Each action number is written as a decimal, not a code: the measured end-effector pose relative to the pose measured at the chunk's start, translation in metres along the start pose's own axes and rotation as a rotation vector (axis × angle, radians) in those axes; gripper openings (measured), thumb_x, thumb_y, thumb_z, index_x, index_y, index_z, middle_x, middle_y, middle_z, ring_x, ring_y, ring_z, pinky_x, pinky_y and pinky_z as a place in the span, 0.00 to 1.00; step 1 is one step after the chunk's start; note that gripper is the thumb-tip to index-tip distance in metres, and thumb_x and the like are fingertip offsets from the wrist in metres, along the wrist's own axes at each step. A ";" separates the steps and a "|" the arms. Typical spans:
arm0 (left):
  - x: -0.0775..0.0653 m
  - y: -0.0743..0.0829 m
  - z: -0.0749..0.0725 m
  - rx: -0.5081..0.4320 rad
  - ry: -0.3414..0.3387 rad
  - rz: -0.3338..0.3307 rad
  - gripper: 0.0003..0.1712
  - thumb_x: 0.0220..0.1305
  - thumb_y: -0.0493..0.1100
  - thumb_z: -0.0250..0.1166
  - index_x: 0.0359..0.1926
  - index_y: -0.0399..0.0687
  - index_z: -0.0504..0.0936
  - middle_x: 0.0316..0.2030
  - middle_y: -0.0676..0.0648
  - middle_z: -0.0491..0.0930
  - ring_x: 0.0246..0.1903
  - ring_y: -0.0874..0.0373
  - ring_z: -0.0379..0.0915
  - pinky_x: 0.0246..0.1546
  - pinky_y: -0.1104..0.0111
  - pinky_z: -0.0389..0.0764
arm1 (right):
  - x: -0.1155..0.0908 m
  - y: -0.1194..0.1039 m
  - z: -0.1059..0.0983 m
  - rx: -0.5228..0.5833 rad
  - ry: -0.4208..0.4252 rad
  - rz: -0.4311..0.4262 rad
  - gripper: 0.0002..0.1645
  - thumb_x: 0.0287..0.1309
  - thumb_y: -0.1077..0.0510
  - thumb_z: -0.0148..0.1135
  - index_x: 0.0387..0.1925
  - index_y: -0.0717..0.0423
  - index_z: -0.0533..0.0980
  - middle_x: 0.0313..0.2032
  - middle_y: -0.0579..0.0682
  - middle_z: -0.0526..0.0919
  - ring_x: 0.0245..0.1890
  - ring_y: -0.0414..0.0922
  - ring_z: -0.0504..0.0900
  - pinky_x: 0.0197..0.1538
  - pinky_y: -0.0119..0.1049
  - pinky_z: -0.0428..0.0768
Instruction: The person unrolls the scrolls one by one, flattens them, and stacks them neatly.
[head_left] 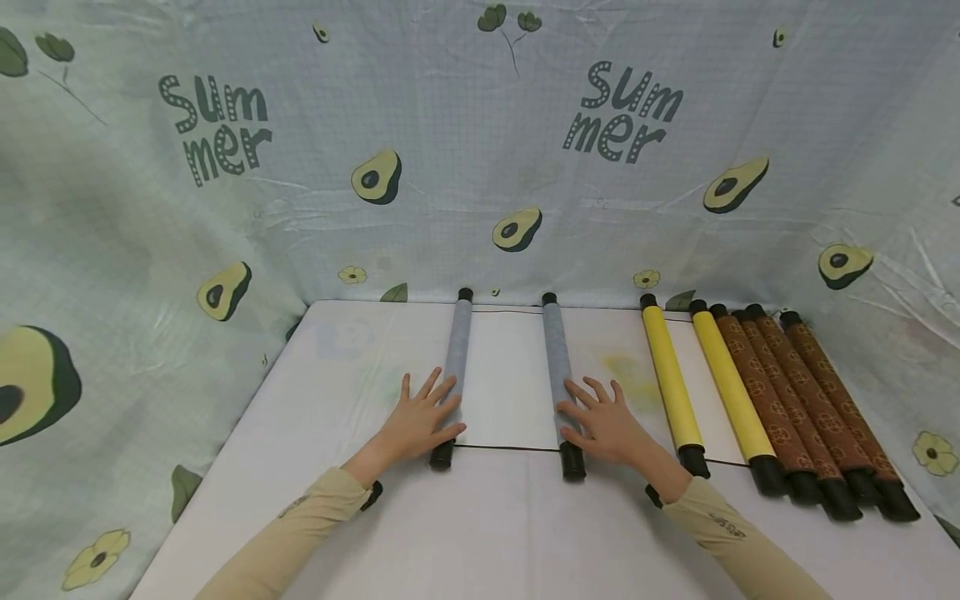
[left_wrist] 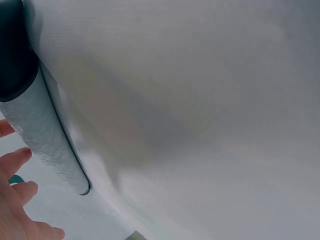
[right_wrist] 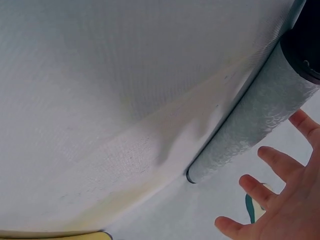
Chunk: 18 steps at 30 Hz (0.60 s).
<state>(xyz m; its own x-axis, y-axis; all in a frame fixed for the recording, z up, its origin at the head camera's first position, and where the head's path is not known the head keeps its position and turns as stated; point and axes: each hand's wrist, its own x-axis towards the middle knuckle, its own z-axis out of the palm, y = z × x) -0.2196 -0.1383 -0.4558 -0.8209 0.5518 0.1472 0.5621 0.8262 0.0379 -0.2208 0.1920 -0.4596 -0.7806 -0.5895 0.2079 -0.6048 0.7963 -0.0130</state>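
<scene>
A scroll with two pale grey-blue rolls lies partly unrolled, its white sheet [head_left: 512, 375] showing between them. My left hand [head_left: 418, 423] is at the near half of the left roll [head_left: 458, 342], fingers spread and fingertips right at its side. Over the right roll [head_left: 557, 343], my right hand [head_left: 609, 425] has its fingers fanned out, the tips overlapping its edge. Black knobs cap both rolls. The left wrist view has the left hand's fingers [left_wrist: 15, 162] beside the textured roll [left_wrist: 50, 132]; the right wrist view has the right hand's spread fingers [right_wrist: 280, 162] alongside its roll [right_wrist: 250, 120].
To the right lies a second scroll with two yellow rolls [head_left: 671, 379], a narrow white strip between them. Several brown patterned scrolls [head_left: 765, 392] lie side by side at the table's right edge. A printed cloth [head_left: 450, 100] hangs behind the white table [head_left: 495, 533].
</scene>
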 end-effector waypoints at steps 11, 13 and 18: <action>-0.005 -0.004 -0.001 0.004 0.009 0.031 0.29 0.61 0.58 0.51 0.60 0.50 0.66 0.65 0.47 0.60 0.67 0.44 0.45 0.55 0.35 0.47 | -0.004 0.003 0.001 0.002 0.006 -0.006 0.24 0.56 0.43 0.52 0.51 0.50 0.70 0.63 0.50 0.65 0.62 0.57 0.59 0.57 0.67 0.52; -0.005 -0.005 -0.001 -0.015 0.018 0.038 0.27 0.61 0.56 0.52 0.60 0.52 0.67 0.64 0.47 0.60 0.67 0.43 0.45 0.55 0.34 0.47 | -0.005 0.003 0.000 0.000 0.003 -0.005 0.24 0.56 0.43 0.52 0.52 0.50 0.70 0.62 0.50 0.65 0.62 0.57 0.59 0.57 0.67 0.52; -0.007 -0.005 -0.002 -0.042 0.021 0.050 0.24 0.62 0.54 0.52 0.59 0.57 0.69 0.64 0.46 0.61 0.66 0.42 0.46 0.55 0.33 0.46 | -0.006 0.003 -0.001 0.005 0.010 -0.013 0.22 0.57 0.44 0.52 0.53 0.43 0.71 0.62 0.52 0.65 0.60 0.58 0.61 0.55 0.67 0.53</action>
<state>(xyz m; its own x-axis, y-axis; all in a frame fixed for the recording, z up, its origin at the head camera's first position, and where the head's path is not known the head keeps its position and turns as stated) -0.2170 -0.1465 -0.4551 -0.7897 0.5894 0.1706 0.6065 0.7919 0.0716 -0.2172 0.1982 -0.4599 -0.7711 -0.5982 0.2182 -0.6155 0.7880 -0.0148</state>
